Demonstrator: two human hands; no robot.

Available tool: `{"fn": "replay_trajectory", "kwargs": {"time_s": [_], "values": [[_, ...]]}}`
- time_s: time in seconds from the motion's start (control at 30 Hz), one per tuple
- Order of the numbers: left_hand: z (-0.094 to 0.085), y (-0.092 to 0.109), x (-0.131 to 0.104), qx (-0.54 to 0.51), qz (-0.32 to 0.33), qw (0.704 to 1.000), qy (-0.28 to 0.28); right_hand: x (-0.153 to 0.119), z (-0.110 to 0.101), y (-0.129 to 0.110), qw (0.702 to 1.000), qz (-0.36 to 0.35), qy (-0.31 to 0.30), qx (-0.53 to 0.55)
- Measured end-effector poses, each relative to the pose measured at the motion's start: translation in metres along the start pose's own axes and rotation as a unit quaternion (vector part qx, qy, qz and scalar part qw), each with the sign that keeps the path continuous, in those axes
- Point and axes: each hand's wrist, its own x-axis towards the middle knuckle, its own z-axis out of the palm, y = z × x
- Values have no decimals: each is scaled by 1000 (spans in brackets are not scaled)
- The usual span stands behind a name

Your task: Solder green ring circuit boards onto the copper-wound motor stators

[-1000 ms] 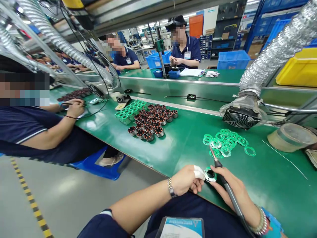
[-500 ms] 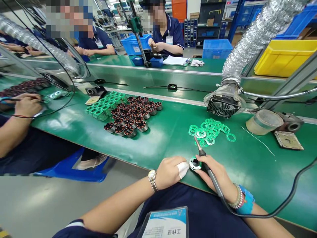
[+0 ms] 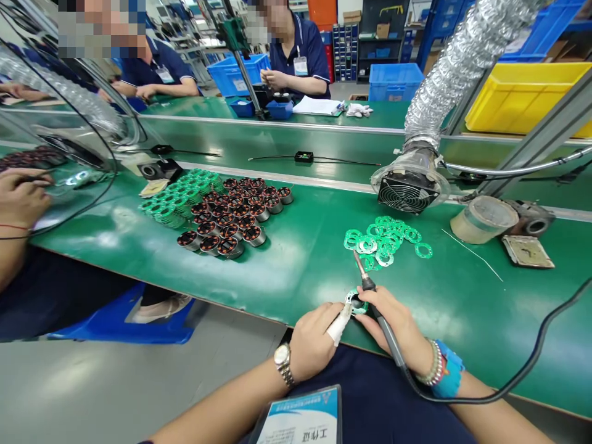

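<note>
My right hand (image 3: 393,324) has a soldering iron (image 3: 386,330) under its fingers, tip pointing up and away, and its fingertips also touch the right side of a ring-shaped part (image 3: 356,303) with a green and white rim. My left hand (image 3: 317,339), with a white wrap on one finger, closes on the left edge of that ring. The ring is just above the front edge of the green table. Beyond the iron's tip lies a loose pile of green ring boards (image 3: 386,237). Rows of motor stators with copper windings (image 3: 231,225) stand to the left.
Stacked green rings (image 3: 180,194) lie behind the stators. A fume fan (image 3: 407,190) on a foil duct stands behind the pile. At right are a round container (image 3: 483,219) and a sponge tray (image 3: 527,251). The iron's black cable (image 3: 531,364) curves right. A co-worker's hand (image 3: 23,200) is far left.
The view has shifted slightly. The ring has tilted between my hands, and my left fingers now reach over its left edge. The iron stays in my right hand.
</note>
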Motion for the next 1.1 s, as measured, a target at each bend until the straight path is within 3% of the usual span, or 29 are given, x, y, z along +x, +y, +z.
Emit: {"fn": "replay_trajectory", "kwargs": {"time_s": [0.1,0.27,0.53,0.6,0.7,0.73,0.77,0.8,0.87,0.93,1.03,1.1], "values": [[-11,-11,8,-31,-21,997,-69,1,2,1,1000,-5,5,-5],[-15,-28,35,-212,-175,953,-124,1,-5,2,1000,6,-6,12],[-8,-12,35,-246,-197,936,-159,-1,-18,-2,999,44,-14,-3],[-7,-11,37,-301,-242,906,-174,-1,-16,-1,999,39,-11,-8],[-4,-13,39,-435,-330,810,-213,-1,-12,2,999,31,2,-11],[-4,-14,39,-448,-340,797,-221,-1,-11,2,1000,27,5,-12],[-5,-16,38,-431,-329,809,-225,-2,-10,3,1000,23,7,-12],[-7,-17,36,-386,-295,845,-222,-2,-10,3,1000,19,8,-13],[-10,-20,31,-244,-185,932,-193,-2,-10,2,1000,13,9,-13],[-13,-23,26,-107,-65,981,-145,-2,-10,2,1000,13,9,-11],[-14,-27,23,-9,46,994,-98,-3,-10,1,1000,18,8,-5],[-13,-26,26,-14,50,993,-106,-3,-9,1,1000,17,9,-4]]}}
